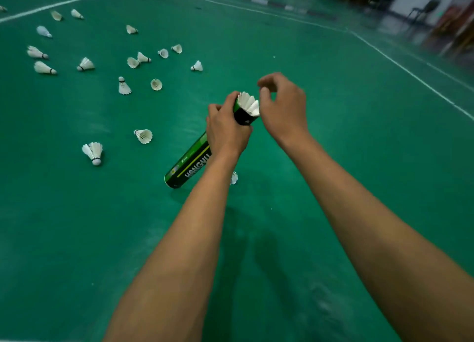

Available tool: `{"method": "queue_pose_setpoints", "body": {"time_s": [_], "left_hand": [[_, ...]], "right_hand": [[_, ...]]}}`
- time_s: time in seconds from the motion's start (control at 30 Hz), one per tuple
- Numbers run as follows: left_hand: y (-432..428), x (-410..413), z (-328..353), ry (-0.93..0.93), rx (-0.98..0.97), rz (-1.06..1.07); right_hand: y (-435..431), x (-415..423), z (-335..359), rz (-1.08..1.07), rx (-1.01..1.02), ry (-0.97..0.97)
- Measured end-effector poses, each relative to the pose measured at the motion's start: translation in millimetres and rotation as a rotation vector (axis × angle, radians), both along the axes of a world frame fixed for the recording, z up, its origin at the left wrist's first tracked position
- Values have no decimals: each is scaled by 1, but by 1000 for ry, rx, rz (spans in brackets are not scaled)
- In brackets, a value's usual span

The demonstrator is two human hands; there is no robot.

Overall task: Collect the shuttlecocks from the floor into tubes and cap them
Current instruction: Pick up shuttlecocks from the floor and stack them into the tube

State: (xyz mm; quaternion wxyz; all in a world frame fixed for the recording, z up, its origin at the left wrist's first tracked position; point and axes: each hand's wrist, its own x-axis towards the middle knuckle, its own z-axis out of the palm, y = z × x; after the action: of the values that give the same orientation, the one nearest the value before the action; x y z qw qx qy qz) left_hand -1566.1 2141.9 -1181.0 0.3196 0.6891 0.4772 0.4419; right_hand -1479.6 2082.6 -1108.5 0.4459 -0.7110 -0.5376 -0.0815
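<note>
The green-and-black cardboard shuttlecock tube (191,162) is held tilted over the green court floor (333,149), gripped near its open far end by the left hand (225,131), whose fingers are wrapped round it. A white feathered shuttlecock (248,104) protrudes from that mouth. The right hand (284,105) is poised just beside the feathers, loosely curled, with nothing pinched. Loose white shuttlecocks (143,136) are scattered to the far left. They are judged light and easily crushed, so the cork base is best taken.
</note>
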Motion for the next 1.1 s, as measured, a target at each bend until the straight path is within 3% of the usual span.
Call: {"method": "queue_pose_setpoints", "body": {"time_s": [0.17, 0.27, 0.37, 0.47, 0.57, 0.67, 0.73, 0.77, 0.87, 0.93, 1.0, 1.1], "left_hand": [[-16, 22, 9, -97, 58, 12], [-16, 22, 0, -39, 124, -6], [5, 4, -17, 168, 205, -30], [17, -20, -31, 206, 216, 0], [31, -35, -39, 230, 188, 72], [47, -46, -49, 347, 106, 174], [50, -56, -61, 460, 65, 205], [49, -62, -68, 517, 45, 221], [45, -86, -82, 578, -21, 204], [43, -100, -86, 573, -67, 188], [41, -115, -85, 554, -72, 172], [40, -128, -80, 583, -53, 176]], "right_hand": [[-5, -4, -5, 71, -498, -199], [16, -3, -13, 158, -508, 114], [44, -1, -28, 350, -570, 547], [56, -12, -39, 480, -703, 647], [74, -23, -58, 374, -441, 466], [85, -24, -95, 235, -43, 585], [91, -9, -125, 128, -1, 522], [97, 2, -146, 104, -113, 460], [105, 34, -219, 136, -801, 227], [116, 55, -273, 165, -1146, 37], [149, 77, -350, 169, -1261, -67], [173, 72, -375, 250, -1336, -144]]}}
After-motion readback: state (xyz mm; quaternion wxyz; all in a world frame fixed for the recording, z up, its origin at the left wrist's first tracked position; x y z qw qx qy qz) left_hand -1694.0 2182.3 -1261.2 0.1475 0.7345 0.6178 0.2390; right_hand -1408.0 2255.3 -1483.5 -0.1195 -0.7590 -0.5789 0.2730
